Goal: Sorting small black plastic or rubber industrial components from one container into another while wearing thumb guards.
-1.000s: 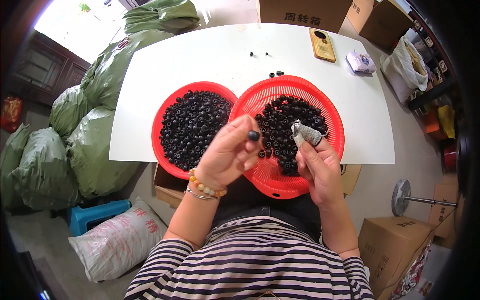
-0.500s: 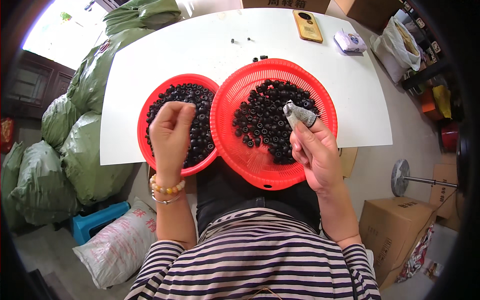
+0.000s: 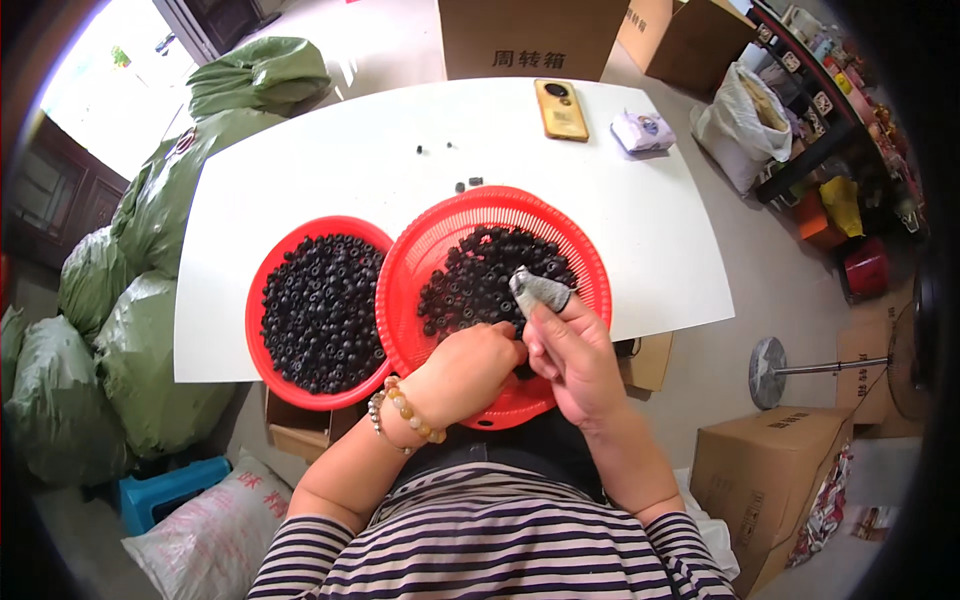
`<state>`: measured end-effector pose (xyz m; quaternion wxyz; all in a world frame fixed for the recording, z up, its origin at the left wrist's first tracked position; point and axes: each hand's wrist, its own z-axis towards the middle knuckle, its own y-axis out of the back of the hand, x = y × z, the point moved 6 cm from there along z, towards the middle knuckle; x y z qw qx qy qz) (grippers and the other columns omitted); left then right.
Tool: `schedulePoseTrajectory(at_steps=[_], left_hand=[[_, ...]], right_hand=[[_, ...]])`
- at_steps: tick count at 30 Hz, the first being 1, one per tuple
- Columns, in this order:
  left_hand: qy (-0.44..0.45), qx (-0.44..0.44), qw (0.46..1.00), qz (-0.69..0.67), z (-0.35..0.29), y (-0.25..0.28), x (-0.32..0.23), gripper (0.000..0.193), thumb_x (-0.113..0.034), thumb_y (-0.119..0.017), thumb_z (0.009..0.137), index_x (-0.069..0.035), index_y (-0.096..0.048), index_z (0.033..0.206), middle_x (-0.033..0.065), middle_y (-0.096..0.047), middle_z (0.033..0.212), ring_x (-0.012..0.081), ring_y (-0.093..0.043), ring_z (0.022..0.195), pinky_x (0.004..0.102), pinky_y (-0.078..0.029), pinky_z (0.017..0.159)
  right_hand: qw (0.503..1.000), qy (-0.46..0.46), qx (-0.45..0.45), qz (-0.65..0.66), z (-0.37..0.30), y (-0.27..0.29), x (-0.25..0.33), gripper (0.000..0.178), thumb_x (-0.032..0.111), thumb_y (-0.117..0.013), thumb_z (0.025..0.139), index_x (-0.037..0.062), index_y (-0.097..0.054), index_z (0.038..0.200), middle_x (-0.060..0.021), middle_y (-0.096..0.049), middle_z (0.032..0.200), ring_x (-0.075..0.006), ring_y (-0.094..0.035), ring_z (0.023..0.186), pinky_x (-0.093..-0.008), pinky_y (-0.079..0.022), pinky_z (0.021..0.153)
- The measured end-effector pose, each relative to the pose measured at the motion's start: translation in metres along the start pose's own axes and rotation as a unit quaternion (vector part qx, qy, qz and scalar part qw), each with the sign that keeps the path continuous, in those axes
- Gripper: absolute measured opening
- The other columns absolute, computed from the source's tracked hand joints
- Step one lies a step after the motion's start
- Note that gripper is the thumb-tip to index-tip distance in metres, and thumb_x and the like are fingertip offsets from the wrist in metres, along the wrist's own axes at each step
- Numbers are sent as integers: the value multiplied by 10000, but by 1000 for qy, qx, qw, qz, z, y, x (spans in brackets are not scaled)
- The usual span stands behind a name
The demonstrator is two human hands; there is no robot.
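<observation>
A red slotted plastic basket (image 3: 592, 262) holds many small round black parts (image 3: 490, 255) with holes in them. Over its near side, my left hand (image 3: 465, 368) reaches inward with its fingers bent closed beside my right hand; what lies in those fingers is hidden. My right hand (image 3: 580, 365) is closed above the basket's right half, with a grey cloth finger cover (image 3: 548, 291) on a raised finger. Whatever it grips, if anything, I cannot make out. To the left, a red round basin (image 3: 256, 310) is full of similar black parts (image 3: 325, 315).
On the white table (image 3: 300, 165) lie a yellow phone (image 3: 561, 110), a tissue pack (image 3: 641, 131) and a few loose black pieces (image 3: 475, 181). Green sacks (image 3: 155, 350) crowd the left; a carton (image 3: 770, 475) and a round metal stand base (image 3: 768, 372) are at the right.
My left hand has moved right, from above the left basin to the near side of the basket beside my right hand. The whole view has shifted, showing more beyond the table.
</observation>
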<state>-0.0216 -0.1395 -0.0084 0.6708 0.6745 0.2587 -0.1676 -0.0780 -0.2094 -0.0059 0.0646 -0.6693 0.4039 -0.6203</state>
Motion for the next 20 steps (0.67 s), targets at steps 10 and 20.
schedulePoseTrajectory(at_steps=[10, 20], left_hand=[[1, 62, 998, 5, -4, -6, 4, 169, -169, -525, 751, -15, -590, 722, 155, -579, 675, 320, -562, 634, 398, -451, 596], [9, 107, 993, -45, -18, 8, -1, 233, -259, -549, 768, -34, -611, 766, 160, -584, 714, 322, -562, 656, 390, -445, 618]], right_hand=[[1000, -9, 9, -13, -1, -1, 2, 177, 175, -537, 846, 88, -546, 1000, 51, -471, 687, -3, -378, 547, -143, -265, 450], [1000, -10, 1, -11, -1, -3, 1, 170, 136, -497, 864, 52, -528, 1009, 18, -469, 684, -33, -413, 571, -158, -291, 425]])
